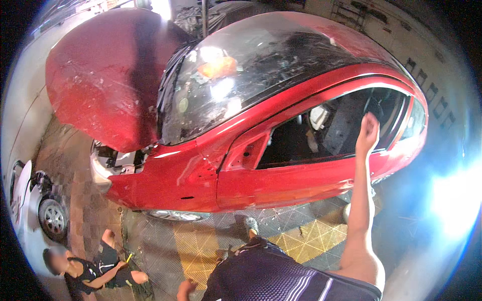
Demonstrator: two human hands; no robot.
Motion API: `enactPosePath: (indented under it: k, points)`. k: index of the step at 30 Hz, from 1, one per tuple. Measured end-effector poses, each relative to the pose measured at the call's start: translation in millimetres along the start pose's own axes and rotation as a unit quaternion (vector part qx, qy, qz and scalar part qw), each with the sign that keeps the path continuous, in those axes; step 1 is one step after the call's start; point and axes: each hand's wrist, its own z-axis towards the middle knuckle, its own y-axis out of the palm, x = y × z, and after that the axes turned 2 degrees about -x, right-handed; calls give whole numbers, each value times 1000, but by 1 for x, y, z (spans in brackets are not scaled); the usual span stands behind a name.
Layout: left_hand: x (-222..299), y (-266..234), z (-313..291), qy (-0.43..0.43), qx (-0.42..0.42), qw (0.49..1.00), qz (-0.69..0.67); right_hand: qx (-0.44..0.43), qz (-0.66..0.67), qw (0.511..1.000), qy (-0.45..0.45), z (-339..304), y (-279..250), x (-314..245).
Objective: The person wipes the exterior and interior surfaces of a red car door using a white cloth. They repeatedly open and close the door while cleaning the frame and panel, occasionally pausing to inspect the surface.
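A red car (pixel 191 175) stands side-on in front of me, its bonnet (pixel 110 75) raised at the left. My right arm reaches up across the door (pixel 286 185). At its end my right hand (pixel 370 129) is closed, in front of the rear part of the dark side window (pixel 311 133); what its fingers hold, if anything, is hidden. I cannot tell whether it touches the car. My left hand (pixel 187 289) hangs low near the bottom edge, beside my dark patterned shirt (pixel 266 276); its fingers are too unclear to read.
At the lower left a person (pixel 85 271) in dark clothes sits low, holding a thin yellow object (pixel 129 258). Behind them is a pale vehicle with an exposed wheel (pixel 52 219). Grey and yellow floor tiles (pixel 311 241) lie under me. A bright light (pixel 457 205) glares at the right.
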Motion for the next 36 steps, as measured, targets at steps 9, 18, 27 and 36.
enactPosePath:
  k: [9, 18, 27, 36]
  points:
    - [63, -22, -48, 7, 221, 955, -200, -161, -373, 884, -230, 220, 135, -1]
    - [51, 134, -34, -61, 130, 877, -458, -244, -477, 840, -90, 254, 203, 1]
    - [0, 212, -31, -47, 131, 885, -444, -230, -506, 829, -67, 271, 222, 21]
    - [18, 131, -7, -105, 108, 780, -607, -231, -442, 863, -86, 302, 209, 30]
